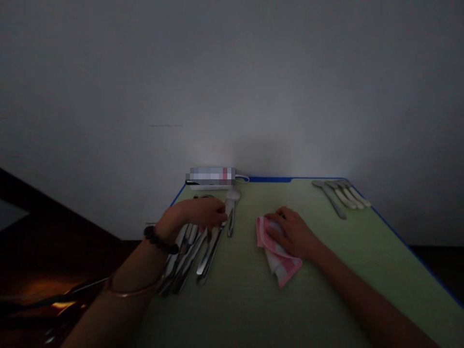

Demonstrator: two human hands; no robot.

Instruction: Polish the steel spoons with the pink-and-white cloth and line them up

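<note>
The left hand (197, 215) arches over a heap of shiny steel cutlery (192, 256) near the green table's (246, 299) left edge. Its fingertips meet the slim handle of a spoon (231, 209); whether they clasp it cannot be told. The right hand (295, 234) lies flat, fingers loose, on a soft, folded pink-and-white cloth (279, 261) at mid-table.
</note>
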